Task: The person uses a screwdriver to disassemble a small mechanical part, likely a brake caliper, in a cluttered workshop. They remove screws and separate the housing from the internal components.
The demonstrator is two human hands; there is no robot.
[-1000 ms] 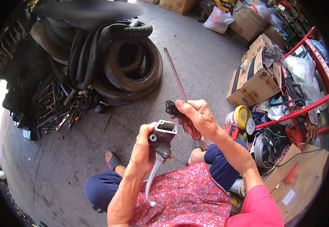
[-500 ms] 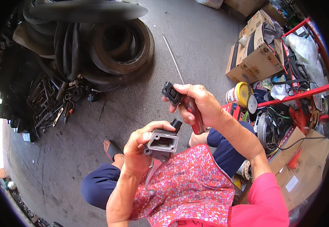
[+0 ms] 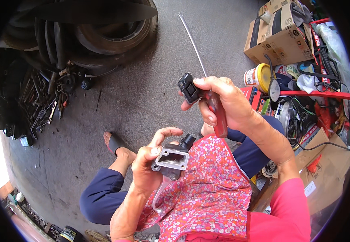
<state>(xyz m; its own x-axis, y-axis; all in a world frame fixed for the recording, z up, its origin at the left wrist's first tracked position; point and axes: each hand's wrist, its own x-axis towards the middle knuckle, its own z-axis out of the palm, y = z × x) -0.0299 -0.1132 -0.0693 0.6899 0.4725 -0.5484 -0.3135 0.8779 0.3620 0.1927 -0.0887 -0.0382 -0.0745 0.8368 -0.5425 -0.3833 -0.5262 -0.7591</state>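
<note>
My left hand is closed round a brake master cylinder, its thumb on the body and its index finger lifted off. The rectangular reservoir faces up, uncovered, with a bare metal rim and a dark inside. A curved silver lever hangs from it over a flowered apron. Farther up and to the right, my right hand grips a screwdriver by its red handle, the long shaft pointing away. Between the same hand's thumb and fingers is a black rectangular reservoir cap, apart from the cylinder.
Stacked tyres stand at the far left, with a heap of hand tools nearer. On the right are a cardboard box, a yellow-lidded tub, a mirror and a red-framed rack full of clutter.
The view has shifted somewhat. My left index finger has lifted off the master cylinder. My right hand, still with screwdriver and cap, is a little farther up and right.
</note>
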